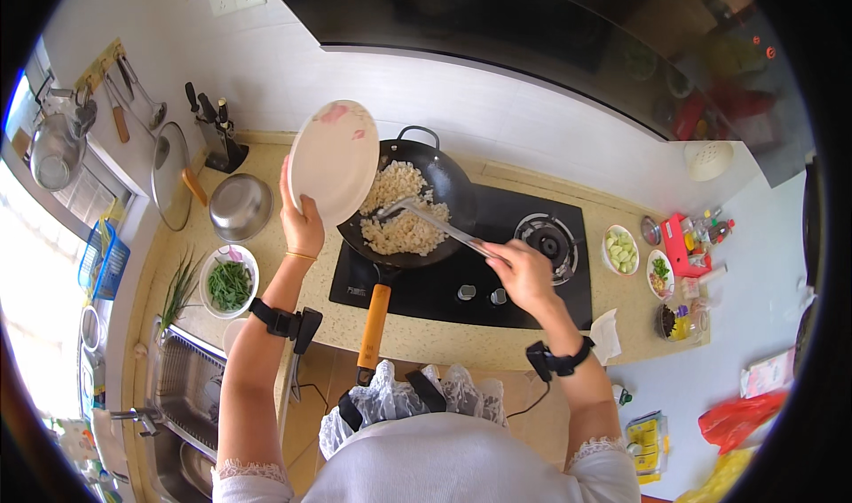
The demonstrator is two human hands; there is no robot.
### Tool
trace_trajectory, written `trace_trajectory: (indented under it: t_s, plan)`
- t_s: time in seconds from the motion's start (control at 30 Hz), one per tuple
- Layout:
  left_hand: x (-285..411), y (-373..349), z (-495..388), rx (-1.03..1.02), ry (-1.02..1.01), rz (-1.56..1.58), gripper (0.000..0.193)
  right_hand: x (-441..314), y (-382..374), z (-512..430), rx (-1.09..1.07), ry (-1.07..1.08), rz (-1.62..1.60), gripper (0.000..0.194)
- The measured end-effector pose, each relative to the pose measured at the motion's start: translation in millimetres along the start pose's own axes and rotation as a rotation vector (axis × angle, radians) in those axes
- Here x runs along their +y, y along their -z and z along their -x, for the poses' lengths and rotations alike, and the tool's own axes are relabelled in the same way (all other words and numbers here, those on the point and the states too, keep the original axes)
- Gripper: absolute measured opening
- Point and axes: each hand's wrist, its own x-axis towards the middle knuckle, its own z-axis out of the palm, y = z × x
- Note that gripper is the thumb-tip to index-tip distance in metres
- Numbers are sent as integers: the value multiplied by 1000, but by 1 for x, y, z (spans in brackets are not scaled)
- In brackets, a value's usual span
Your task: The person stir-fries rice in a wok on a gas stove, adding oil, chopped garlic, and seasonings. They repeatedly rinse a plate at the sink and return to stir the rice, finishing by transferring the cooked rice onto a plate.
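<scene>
My left hand (303, 226) grips a white plate (336, 167) with pink flower marks, tilted up beside the left part of a black wok (459, 177). Cooked rice (406, 233) lies in the wok in two joined heaps. In my right hand (526, 273) is the handle of a metal spatula (442, 223), whose head reaches into the rice; its blade is partly hidden there. The wok sits on the left side of a black gas hob (413, 296), its orange handle (374, 326) pointing toward me. The plate covers part of the wok's left rim.
A bowl of chopped greens (229, 284), an upturned metal bowl (241, 206) and a knife block (223, 143) stand left. Rightward are a bare burner (549, 246), a bowl of cut green vegetable (620, 250) and a dish of chopped ingredients (660, 275). A range hood (499, 23) overhangs the hob.
</scene>
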Motion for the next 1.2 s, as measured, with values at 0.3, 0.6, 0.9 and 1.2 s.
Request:
trace_trajectory:
  t_s: [0.3, 0.6, 0.9, 1.2]
  plan:
    - [-47, 59, 35, 252, 997, 776, 59, 4, 18, -9, -200, 141, 154, 21]
    - [-142, 83, 135, 246, 1340, 940, 54, -22, 90, -23, -359, 40, 335, 25]
    - [-194, 80, 186, 375, 1334, 772, 47, -24, 10, -53, -183, 82, 328, 21]
    - [-168, 112, 182, 272, 1581, 749, 47, -12, 25, -49, -302, 127, 518, 28]
